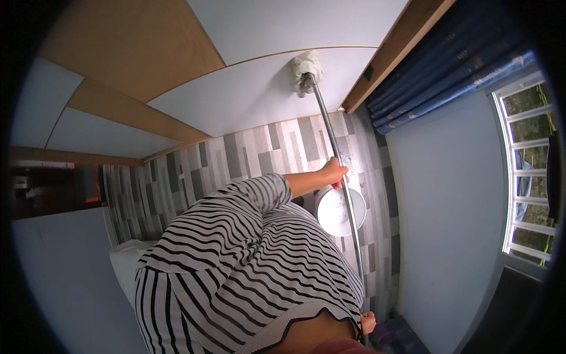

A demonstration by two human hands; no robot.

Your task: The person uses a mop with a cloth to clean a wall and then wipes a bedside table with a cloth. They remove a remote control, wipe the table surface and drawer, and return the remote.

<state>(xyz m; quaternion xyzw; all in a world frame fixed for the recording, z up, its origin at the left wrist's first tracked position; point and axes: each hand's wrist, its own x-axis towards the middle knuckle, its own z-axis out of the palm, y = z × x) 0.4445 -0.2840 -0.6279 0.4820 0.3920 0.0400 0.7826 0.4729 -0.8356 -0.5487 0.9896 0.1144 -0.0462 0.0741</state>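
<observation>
A mop with a long metal handle stretches from the lower right up to the far side. Its off-white string head rests against a white panel of the cupboard. My left hand is wrapped round the middle of the handle, arm reaching forward. Farther back, by my side, my right hand is closed on the handle's rear part and only partly visible. Under the handle, a white bucket stands on the floor; the handle crosses in front of it.
The floor has a grey and white plank pattern. A blue curtain hangs at the far right, beside a barred window. A pale wall runs along the right. Wooden strips frame the cupboard.
</observation>
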